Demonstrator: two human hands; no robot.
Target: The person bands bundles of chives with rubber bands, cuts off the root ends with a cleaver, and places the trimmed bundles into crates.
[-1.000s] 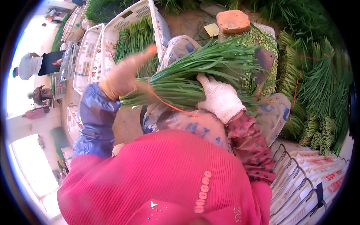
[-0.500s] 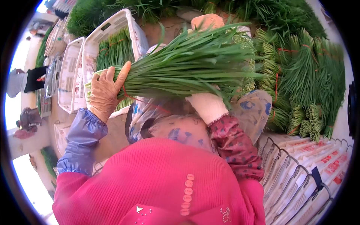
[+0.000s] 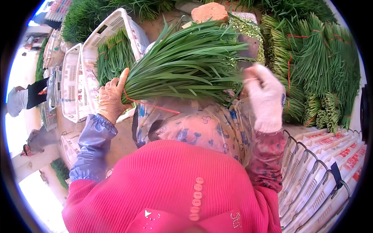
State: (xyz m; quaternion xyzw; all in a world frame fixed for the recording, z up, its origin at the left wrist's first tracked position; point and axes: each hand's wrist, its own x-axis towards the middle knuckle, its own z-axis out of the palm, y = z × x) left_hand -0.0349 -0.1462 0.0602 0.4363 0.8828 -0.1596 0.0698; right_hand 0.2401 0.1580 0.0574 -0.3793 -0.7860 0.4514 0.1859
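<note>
My left hand (image 3: 110, 100), in a tan rubber glove, grips a large bunch of garlic chives (image 3: 186, 64) near its stem end. The green leaves fan out to the right over my lap. A red tie (image 3: 155, 106) sits at the gripped stems, with its loose tail trailing right. My right hand (image 3: 266, 99), in a white glove, is raised just right of the leaf tips, blurred by motion. Its fingers look curled in; whatever is in them, if anything, cannot be made out. A dark flat blade-like piece (image 3: 248, 49) shows just beyond these fingers, partly covered by leaves.
White plastic crates (image 3: 134, 37) stand at the left, one with tied green bundles (image 3: 114, 54) inside. An orange brick-like block (image 3: 210, 12) lies ahead. Tied chive bundles (image 3: 311, 66) are stacked at right, above white crates with wire handles (image 3: 322, 167). People (image 3: 23, 97) are at far left.
My right hand has come out from under the chives and moved right and up, past the leaf tips. My left hand keeps its grip, shifted slightly; the leaves have swung a little left.
</note>
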